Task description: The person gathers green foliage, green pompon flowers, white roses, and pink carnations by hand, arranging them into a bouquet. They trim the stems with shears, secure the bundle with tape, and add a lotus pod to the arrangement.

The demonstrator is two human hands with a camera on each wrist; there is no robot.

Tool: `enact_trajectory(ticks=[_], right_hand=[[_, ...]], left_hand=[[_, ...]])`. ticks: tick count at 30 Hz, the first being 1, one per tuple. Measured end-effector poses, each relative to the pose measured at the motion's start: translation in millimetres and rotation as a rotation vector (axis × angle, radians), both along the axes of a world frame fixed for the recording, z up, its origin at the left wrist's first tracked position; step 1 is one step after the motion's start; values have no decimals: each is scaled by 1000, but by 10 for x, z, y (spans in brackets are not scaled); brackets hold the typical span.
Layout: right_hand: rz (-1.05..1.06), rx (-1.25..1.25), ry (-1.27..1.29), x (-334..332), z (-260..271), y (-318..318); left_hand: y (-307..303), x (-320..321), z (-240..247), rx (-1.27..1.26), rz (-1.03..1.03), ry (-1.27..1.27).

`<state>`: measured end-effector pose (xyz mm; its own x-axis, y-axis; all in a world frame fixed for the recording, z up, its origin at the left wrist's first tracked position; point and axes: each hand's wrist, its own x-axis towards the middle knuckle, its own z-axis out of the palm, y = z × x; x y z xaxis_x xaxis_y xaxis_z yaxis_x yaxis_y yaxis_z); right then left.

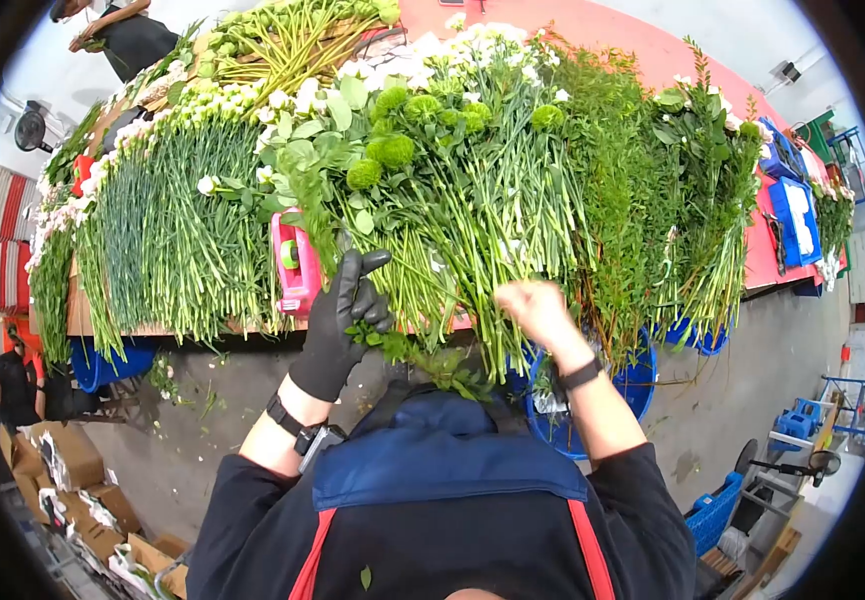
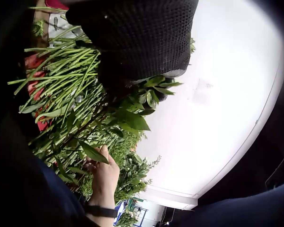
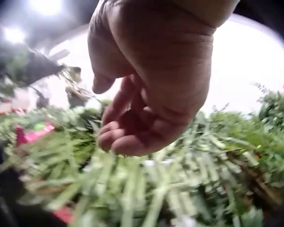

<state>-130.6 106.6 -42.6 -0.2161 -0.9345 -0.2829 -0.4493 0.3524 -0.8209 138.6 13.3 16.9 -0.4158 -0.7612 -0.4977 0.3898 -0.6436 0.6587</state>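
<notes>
In the head view the black-gloved left hand [image 1: 348,310] grips a leafy green stem [image 1: 443,368], which hangs below it toward the body. The left wrist view shows the glove [image 2: 137,42] large, with the stem's leaves [image 2: 132,119] coming out beneath it; the grip itself is hidden. The bare right hand [image 1: 538,312] is over the cut stems [image 1: 473,270], right of the left hand. Its fingers are curled in the right wrist view [image 3: 142,109], the thumb apart from them, and nothing shows between them. White flowers and green pompom blooms [image 1: 391,150] top the stems.
A pink holder [image 1: 296,265] stands left of the gloved hand on the table. Ferny greenery [image 1: 618,190] lies to the right. Blue buckets [image 1: 638,385] stand under the table's front edge. Cardboard boxes [image 1: 73,455] are at the lower left, and another person [image 1: 133,40] is at the far left.
</notes>
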Motion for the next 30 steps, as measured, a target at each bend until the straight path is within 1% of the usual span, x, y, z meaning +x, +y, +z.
enact_trajectory(ticks=[2,4,5,6,7,8,9,10,11,12,14,15,16,17,18,19,20,21,22,23,24,26,28,30], right_hand=[[-184,81,539,-312,-157,-271],[-140,150,602,-478,-447,-357],[-118,180,634,-499,-498,-421],[-139,160,608,-505,-547,-436],[-193,107,584,-513,-589,-425],[-246,54,558,-478,-565,-409],[-308,-142,497,-410,-509,-358],[-325,-235,448,-354,-422,-284],[-332,-261,392,-275,-358,-207],[-343,-286,335,-195,-303,-122],[-236,-277,277,-18,-147,36],[-166,-371,262,100,-22,71],[-94,-461,245,216,100,84],[-12,-483,223,293,180,81],[69,-504,201,362,252,65],[128,-467,176,434,336,39],[177,-529,181,502,353,3],[245,-527,142,526,390,-35],[312,-525,101,515,442,-79],[426,-481,35,451,510,-155],[492,-358,3,307,520,-251],[288,-113,-36,-67,535,-538],[-8,-222,271,-594,207,-896],[-131,-153,730,-1170,-177,-1224]], left_hand=[[56,28,-12,-20,-11,4],[109,-8,-22,-36,-35,11],[134,-52,-12,-47,-47,-3],[146,-66,-7,-56,-57,-17],[132,-36,-63,-139,-131,-34],[129,-59,-84,-117,-140,-20],[137,-112,-96,-94,-150,-5],[140,-141,-126,-71,-160,11],[125,-105,-278,-84,-233,99],[132,-142,-269,-87,-240,91],[147,-265,-246,-95,-258,78],[140,-287,-306,-80,-299,106],[140,-307,-385,-351,-290,-1],[144,-327,-467,-619,-275,-112],[145,-355,-409,-579,-256,-104],[145,-383,-351,-539,-235,-97],[145,-412,-293,-500,-213,-89],[141,-417,-100,-457,-219,-73],[123,-424,-7,-415,-224,-58],[101,-361,-196,-404,-205,-76],[63,-321,-279,-393,-186,-94],[45,-256,-259,-208,-141,181],[89,-239,-195,-173,-116,67],[135,-239,-111,-147,-109,1]])
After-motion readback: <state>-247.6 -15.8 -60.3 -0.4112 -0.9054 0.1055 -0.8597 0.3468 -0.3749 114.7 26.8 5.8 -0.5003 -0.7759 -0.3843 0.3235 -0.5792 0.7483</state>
